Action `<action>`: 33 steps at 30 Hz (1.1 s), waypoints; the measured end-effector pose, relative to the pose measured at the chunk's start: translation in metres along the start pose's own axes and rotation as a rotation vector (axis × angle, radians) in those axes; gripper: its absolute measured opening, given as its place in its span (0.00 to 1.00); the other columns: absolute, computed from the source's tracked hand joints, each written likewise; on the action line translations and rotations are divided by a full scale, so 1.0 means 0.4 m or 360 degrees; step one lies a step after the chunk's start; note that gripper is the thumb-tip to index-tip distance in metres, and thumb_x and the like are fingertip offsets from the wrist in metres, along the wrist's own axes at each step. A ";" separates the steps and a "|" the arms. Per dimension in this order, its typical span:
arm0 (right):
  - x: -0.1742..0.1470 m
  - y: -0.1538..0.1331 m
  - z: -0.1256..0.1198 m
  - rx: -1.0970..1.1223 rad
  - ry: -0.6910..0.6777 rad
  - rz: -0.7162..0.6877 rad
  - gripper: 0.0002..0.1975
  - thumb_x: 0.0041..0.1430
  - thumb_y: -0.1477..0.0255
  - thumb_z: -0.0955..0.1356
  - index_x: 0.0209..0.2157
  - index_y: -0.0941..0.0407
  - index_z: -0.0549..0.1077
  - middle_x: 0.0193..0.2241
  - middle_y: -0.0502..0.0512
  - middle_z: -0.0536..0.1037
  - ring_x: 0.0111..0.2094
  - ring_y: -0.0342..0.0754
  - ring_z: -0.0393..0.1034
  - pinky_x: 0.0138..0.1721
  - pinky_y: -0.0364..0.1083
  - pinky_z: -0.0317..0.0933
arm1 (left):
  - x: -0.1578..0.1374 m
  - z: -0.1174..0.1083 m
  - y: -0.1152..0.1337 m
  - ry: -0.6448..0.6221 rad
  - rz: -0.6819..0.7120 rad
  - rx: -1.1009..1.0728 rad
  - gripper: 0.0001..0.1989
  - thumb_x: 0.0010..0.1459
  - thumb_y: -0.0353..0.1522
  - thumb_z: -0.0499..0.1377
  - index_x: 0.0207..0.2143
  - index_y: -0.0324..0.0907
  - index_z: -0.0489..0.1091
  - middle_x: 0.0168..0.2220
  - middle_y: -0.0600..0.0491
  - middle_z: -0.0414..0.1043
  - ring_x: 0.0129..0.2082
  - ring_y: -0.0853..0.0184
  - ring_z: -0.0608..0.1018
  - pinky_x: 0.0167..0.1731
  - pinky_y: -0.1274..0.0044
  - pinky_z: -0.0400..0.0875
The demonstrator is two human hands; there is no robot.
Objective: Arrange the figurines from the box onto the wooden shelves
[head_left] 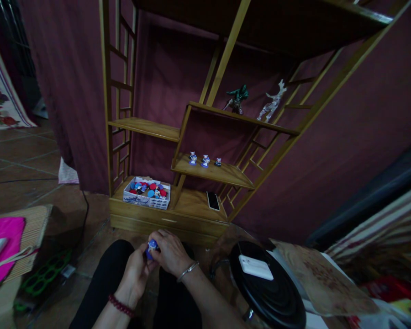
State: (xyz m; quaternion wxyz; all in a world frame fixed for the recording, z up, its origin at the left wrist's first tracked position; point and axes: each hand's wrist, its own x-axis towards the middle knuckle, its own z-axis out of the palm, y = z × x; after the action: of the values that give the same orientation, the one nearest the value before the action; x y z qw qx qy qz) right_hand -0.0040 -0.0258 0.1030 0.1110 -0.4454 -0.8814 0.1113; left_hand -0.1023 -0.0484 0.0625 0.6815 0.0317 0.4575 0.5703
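Observation:
Above my knees, my left hand (pixel 137 269) and my right hand (pixel 171 251) both grip a small blue figurine (pixel 152 246), their fingers closed around its sides. Part of it is covered by the fingers, so its full shape is hidden. Ahead, a white patterned box (pixel 147 201) on the bottom shelf holds several small red, blue and white figurines (pixel 153 186). Several little white and blue figurines (pixel 205 161) stand in a group on the middle shelf (pixel 226 174).
The wooden shelf unit (pixel 147 128) also carries a dark green figure (pixel 239 97), a clear deer figure (pixel 272 101) and a phone (pixel 213 201). At right is a black round stool (pixel 277 297) with a white device (pixel 255 267). A bamboo-topped table (pixel 37 219) stands left.

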 end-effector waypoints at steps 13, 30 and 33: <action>0.014 -0.008 0.015 0.0064 0.0092 0.0047 0.10 0.52 0.74 0.63 0.38 0.53 0.63 0.36 0.50 0.69 0.39 0.44 0.63 0.39 0.41 0.54 | -0.027 0.020 0.035 0.0039 -0.0028 -0.0172 0.08 0.56 0.22 0.49 0.24 0.35 0.62 0.17 0.55 0.65 0.14 0.76 0.69 0.17 0.84 0.66; 0.018 -0.013 0.030 0.0190 0.0238 0.0180 0.09 0.51 0.72 0.64 0.36 0.53 0.65 0.35 0.49 0.69 0.39 0.44 0.64 0.40 0.41 0.55 | -0.012 0.010 0.037 0.0013 0.0076 -0.0191 0.07 0.55 0.22 0.49 0.27 0.33 0.65 0.21 0.51 0.68 0.18 0.74 0.71 0.21 0.81 0.70; 0.017 -0.012 0.033 0.0206 0.0252 0.0192 0.09 0.51 0.71 0.65 0.37 0.53 0.65 0.35 0.49 0.69 0.38 0.44 0.65 0.40 0.41 0.55 | -0.015 0.011 0.037 -0.0001 0.0081 -0.0199 0.07 0.55 0.22 0.49 0.27 0.33 0.65 0.21 0.51 0.68 0.18 0.74 0.71 0.21 0.81 0.70</action>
State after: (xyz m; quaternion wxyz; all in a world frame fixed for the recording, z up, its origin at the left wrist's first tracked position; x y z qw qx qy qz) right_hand -0.0155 -0.0243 0.0926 0.2019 -0.4970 -0.8324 0.1390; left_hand -0.1102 -0.0461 0.0770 0.6677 0.0009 0.4197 0.6149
